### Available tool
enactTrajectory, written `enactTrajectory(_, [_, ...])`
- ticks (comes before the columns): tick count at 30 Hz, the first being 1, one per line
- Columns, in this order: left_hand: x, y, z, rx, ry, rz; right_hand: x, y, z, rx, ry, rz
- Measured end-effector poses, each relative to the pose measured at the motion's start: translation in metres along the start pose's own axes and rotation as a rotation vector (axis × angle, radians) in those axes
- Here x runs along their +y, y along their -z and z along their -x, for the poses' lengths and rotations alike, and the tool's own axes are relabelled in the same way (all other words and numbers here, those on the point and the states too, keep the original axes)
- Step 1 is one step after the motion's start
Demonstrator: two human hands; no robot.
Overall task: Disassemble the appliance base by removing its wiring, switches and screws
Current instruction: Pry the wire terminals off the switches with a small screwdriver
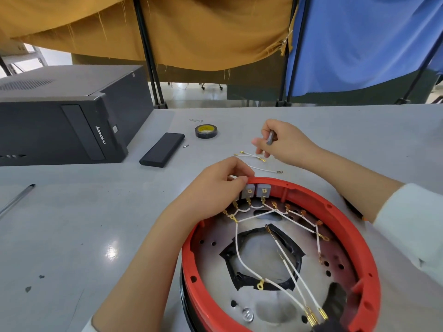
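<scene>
The round appliance base (359, 238) has a red rim and lies open on the grey table at lower right. White wires (242, 255) with brass terminals cross its metal floor. Two grey switches (256, 190) sit side by side at the far inner rim. My left hand (220, 188) grips the rim at the left switch, fingers curled over it. Beyond the base, my right hand (280, 142) holds a thin grey tool (271, 137) in its curled fingers. Its fingertips touch the loose white wires (254, 155) lying on the table.
A black computer tower (60, 116) lies at the left. Near it sit a black flat case (163, 149), a small screw bit (185, 146) and a roll of black tape (206, 131). A pen (16, 200) lies at the left edge. Cloth screens hang behind the table.
</scene>
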State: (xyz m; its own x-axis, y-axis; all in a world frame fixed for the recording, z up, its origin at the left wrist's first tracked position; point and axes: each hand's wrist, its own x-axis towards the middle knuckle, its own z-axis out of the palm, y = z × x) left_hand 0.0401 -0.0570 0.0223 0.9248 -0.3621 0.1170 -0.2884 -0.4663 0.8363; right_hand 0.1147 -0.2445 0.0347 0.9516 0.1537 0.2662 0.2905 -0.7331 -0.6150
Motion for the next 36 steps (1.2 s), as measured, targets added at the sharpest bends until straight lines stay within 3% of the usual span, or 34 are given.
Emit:
enactTrajectory(5, [0.000,-0.001,0.000,0.171,-0.001,-0.178,-0.040,0.003,0.052,-0.005,0.085,-0.218])
enactTrajectory(8, [0.005,0.000,0.003,0.314,-0.014,-0.061,-0.043,-0.010,0.076,-0.031,0.076,-0.303])
enactTrajectory(12, [0.011,0.006,0.008,0.479,-0.034,0.073,-0.036,-0.011,0.082,0.059,0.045,-0.304])
enactTrajectory(16, [0.005,0.004,0.011,0.248,0.099,-0.129,-0.034,-0.011,0.083,0.141,-0.026,-0.289])
enactTrajectory(19, [0.000,0.000,0.013,0.101,0.072,-0.229,-0.035,-0.009,0.088,0.207,-0.038,-0.326])
enactTrajectory(22, [0.003,0.002,0.013,0.041,0.044,-0.127,-0.042,-0.001,0.090,0.166,-0.006,-0.446])
enactTrajectory(27, [0.000,0.003,0.009,-0.048,0.059,0.044,-0.052,0.003,0.086,-0.125,0.027,-0.459])
enactTrajectory(30, [0.000,0.006,0.008,-0.109,0.150,0.273,-0.049,-0.004,0.084,-0.083,-0.026,-0.515])
enactTrajectory(36, [-0.013,0.007,0.012,-0.188,0.156,0.423,-0.043,-0.018,0.090,0.055,0.050,-0.375])
